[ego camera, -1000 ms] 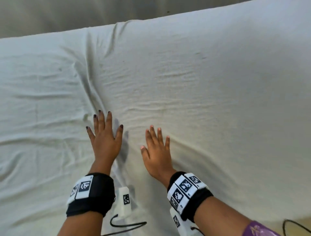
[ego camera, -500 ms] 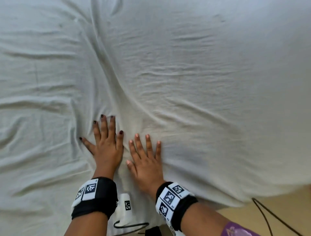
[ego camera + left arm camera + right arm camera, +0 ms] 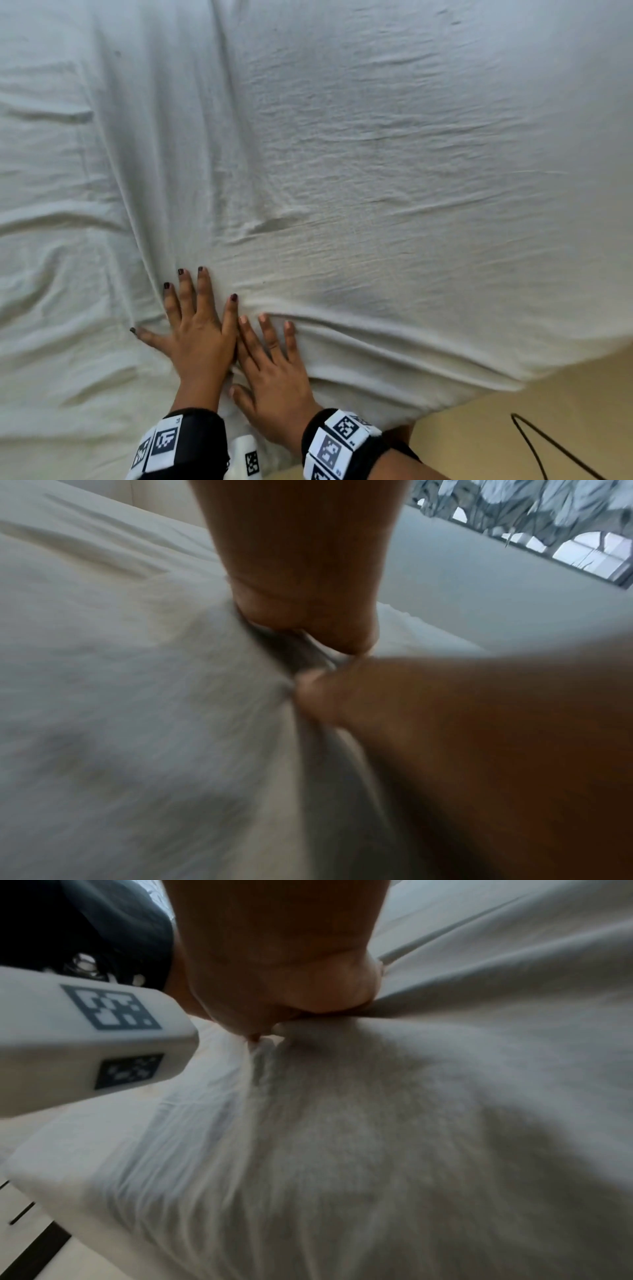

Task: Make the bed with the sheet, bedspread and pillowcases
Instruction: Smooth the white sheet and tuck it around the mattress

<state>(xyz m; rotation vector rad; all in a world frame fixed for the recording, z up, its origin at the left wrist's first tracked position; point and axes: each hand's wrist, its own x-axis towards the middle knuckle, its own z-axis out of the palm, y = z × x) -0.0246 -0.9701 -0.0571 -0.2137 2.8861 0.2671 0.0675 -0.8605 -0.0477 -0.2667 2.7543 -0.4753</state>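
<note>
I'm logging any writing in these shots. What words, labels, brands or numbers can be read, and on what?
No readable words or numbers.
Wrist bands: square black-and-white code markers only, no text.
White wrist-camera housing: two such markers, no text.
Sheet: plain, no label visible.

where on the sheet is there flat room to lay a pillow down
The smoothest patch of the sheet lies beyond the right hand, toward the far right. Crowded: both palms press flat near the near edge, the left hand among deep folds running leftward.
</note>
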